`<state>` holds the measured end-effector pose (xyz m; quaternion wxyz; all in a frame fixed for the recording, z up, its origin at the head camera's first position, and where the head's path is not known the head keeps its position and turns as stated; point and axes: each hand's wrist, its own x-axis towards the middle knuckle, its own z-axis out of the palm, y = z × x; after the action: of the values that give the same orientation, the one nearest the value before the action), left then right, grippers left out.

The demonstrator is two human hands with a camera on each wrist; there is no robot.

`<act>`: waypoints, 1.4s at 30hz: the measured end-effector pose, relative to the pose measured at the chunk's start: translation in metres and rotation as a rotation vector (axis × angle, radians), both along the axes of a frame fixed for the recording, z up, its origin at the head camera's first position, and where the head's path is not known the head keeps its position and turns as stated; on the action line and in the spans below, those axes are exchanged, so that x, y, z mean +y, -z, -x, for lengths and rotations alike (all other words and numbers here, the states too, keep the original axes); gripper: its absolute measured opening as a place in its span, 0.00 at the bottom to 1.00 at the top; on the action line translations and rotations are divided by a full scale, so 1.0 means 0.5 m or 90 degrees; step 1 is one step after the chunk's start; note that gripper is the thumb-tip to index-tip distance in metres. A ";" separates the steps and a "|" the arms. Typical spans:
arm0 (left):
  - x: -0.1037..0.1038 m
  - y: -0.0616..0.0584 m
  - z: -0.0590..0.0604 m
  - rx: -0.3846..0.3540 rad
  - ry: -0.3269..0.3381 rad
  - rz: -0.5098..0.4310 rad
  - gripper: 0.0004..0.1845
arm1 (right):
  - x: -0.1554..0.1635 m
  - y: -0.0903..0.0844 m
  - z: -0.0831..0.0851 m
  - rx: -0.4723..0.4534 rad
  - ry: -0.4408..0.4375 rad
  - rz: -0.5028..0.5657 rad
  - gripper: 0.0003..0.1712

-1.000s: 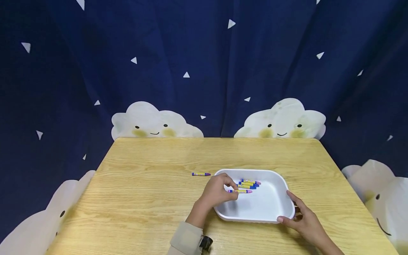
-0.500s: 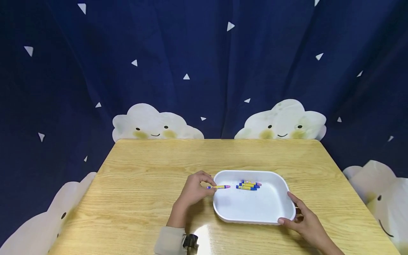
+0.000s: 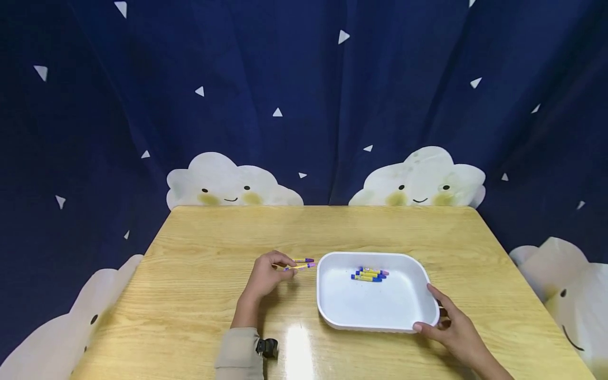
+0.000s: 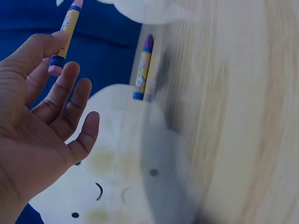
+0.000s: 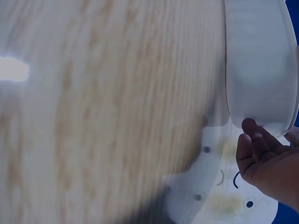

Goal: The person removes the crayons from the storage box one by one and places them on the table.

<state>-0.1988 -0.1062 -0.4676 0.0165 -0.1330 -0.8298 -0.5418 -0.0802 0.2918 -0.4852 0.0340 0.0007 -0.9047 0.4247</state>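
Observation:
My left hand [image 3: 266, 274] pinches a pink crayon [image 4: 70, 29] in a yellow wrapper between thumb and fingertips, left of the white plastic tray [image 3: 380, 312]. In the left wrist view its other fingers are loosely bent and the crayon is held off the tabletop. Just behind it in the head view, a purple crayon [image 4: 144, 70] lies on the wood. My right hand [image 3: 457, 335] grips the tray's near right corner, thumb on the rim. Inside the tray, towards the back, lie a pink crayon [image 3: 375, 271] and two blue crayons [image 3: 367, 278] side by side.
The wooden table [image 3: 214, 237] stretches out to the left and behind the tray. A dark blue curtain [image 3: 304, 79] with white triangles and smiling clouds [image 3: 228, 179] hangs around its far and side edges.
My left hand has lifted the pink crayon out of the tray and carried it left, beside the purple crayon on the table. The right hand stays at the tray corner.

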 end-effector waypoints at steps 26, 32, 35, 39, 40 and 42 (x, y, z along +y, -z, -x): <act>0.019 0.060 0.067 -0.056 0.003 0.184 0.04 | 0.003 0.004 -0.001 0.026 -0.001 0.008 0.52; 0.017 0.059 0.069 -0.073 -0.001 0.196 0.05 | 0.003 0.007 -0.001 0.028 0.003 0.011 0.52; 0.016 0.061 0.069 -0.071 -0.002 0.183 0.06 | 0.003 0.006 -0.001 0.021 0.003 0.013 0.52; 0.016 0.056 0.062 -0.073 -0.011 0.170 0.07 | 0.001 0.002 0.002 0.013 0.005 0.013 0.52; 0.017 0.053 0.058 -0.076 -0.010 0.164 0.08 | 0.001 0.002 0.002 0.012 0.005 0.012 0.52; 0.020 0.047 0.049 -0.071 -0.005 0.150 0.09 | 0.000 0.001 0.001 0.013 0.006 0.012 0.52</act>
<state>-0.2235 -0.0960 -0.4909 -0.0435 -0.1003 -0.8877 -0.4473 -0.0808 0.2919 -0.4857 0.0451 0.0001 -0.9002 0.4331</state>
